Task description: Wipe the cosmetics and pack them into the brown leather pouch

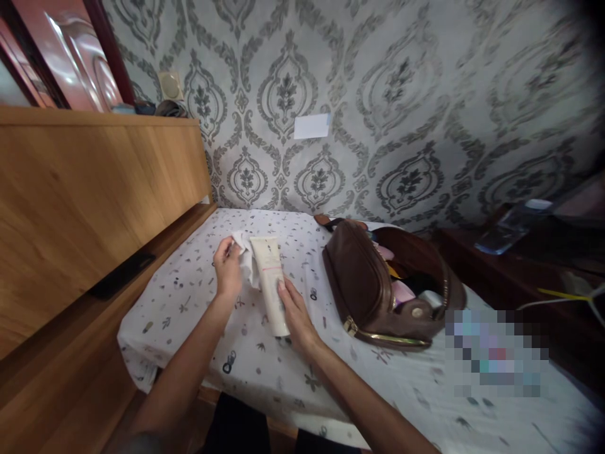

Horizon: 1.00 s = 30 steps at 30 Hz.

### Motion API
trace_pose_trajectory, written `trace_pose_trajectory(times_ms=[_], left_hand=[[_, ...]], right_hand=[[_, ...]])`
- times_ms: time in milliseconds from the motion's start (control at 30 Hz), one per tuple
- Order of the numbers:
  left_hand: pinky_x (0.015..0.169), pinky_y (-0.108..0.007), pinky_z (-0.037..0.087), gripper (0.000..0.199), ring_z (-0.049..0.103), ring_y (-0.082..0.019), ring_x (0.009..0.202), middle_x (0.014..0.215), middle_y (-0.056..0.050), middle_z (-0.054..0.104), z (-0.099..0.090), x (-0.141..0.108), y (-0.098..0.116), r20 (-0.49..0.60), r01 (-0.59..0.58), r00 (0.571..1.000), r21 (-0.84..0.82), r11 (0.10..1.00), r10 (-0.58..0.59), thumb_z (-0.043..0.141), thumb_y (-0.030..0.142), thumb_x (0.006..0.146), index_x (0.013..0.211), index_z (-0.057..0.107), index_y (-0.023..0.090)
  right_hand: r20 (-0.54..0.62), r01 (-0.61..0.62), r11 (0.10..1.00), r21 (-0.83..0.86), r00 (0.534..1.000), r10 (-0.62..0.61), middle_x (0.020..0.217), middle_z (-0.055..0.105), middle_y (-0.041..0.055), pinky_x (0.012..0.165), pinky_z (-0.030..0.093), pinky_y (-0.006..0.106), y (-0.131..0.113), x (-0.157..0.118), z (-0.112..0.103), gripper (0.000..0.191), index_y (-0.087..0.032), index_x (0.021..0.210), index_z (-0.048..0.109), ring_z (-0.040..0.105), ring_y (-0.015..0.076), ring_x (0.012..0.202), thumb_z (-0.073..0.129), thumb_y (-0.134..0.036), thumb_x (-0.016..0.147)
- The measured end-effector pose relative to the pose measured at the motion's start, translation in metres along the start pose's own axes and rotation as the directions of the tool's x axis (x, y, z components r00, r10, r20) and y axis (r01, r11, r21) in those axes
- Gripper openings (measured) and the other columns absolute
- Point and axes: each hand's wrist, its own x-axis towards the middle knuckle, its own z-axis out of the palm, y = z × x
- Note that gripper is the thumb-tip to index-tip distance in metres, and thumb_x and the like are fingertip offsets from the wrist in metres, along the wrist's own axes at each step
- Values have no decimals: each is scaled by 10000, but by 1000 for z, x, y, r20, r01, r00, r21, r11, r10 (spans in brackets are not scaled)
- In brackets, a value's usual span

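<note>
My left hand (227, 268) is closed on a crumpled white cloth (247, 261), which hangs beside the upper part of a cream tube. The tube (270, 290) has a pink line across it and is tilted slightly, its flat end away from me. Around its right side, near the lower half, my right hand (297, 309) is wrapped. Both are over a white patterned sheet (189, 315). To the right of my right hand a brown bag (357, 271) lies open, with pink and white items inside.
A wooden cabinet (104, 189) borders the sheet on the left, with a dark object (120, 277) on its lower ledge. Patterned wallpaper (340, 69) rises behind. At the right are a clear bottle (513, 227) and a blurred-out patch on the sheet.
</note>
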Motion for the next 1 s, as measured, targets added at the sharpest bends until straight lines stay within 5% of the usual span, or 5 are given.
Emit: trace_pose_trajectory(times_ms=[100,233,333,600,1000], left_hand=[[691,-212,444,78,544,-125,734,824,16,604,-2,3,1,9,37,999,-21,999,-36,591,267,831,875,604,204],[816,-264,469,76,583,-165,865,864,-6,631,-2,-8,5,166,-123,982,175,977,94,575,244,857,864,639,203],[896,-308,485,152,615,-190,961,964,-43,661,0,-15,7,161,-207,971,212,955,175,550,231,885,941,687,198],[805,-277,530,266,638,-172,920,964,-54,641,-2,-28,13,277,-343,921,255,904,272,521,200,948,1073,756,211],[826,-333,559,409,611,-199,955,1001,-83,632,-16,-94,27,678,-714,618,271,646,399,421,117,995,1275,684,257]], right_hand=[[-44,19,1000,-1,999,-19,1258,702,61,970,564,459,0,2,0,527,-296,1335,638,541,297,1331,617,-583,893],[-42,23,1000,-13,999,-24,1235,705,58,1005,535,450,1,2,-1,532,-294,1339,635,538,286,1328,609,-588,897],[-56,56,994,-91,997,-61,1243,702,63,1042,496,443,-2,0,-2,525,-278,1306,656,526,287,1324,610,-596,891],[-36,170,949,-266,982,-186,1296,684,76,1121,382,434,-11,-2,-3,499,-231,1262,674,576,281,1217,580,-576,913],[-199,19,995,102,980,2,1240,704,61,950,524,387,-8,8,-14,531,-266,1216,647,607,272,1196,624,-636,836]])
